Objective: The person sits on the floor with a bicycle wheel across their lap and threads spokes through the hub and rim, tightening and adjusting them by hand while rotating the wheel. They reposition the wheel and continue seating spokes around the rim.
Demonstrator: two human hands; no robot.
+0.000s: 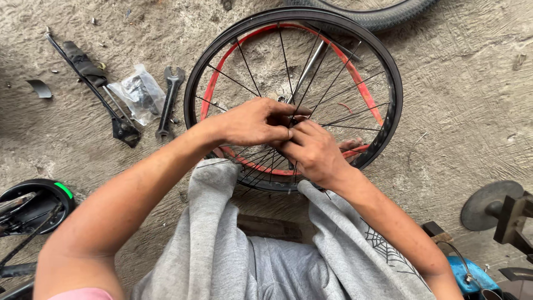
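Observation:
A black bicycle wheel rim (392,78) with a red rim strip and thin dark spokes lies flat on the concrete floor in front of my knees. My left hand (252,121) and my right hand (315,151) meet over its centre. Both have fingers pinched around the hub and spokes, which the fingers mostly hide. A silver axle rod (311,62) slants up from the centre. My grey trousers (222,244) fill the bottom of the view.
A black wrench (169,100), a clear plastic bag of parts (137,93) and a long black tool (91,78) lie on the left. A tyre edge (383,16) shows at top. A round metal stand (491,205) and a blue object (469,275) sit at right.

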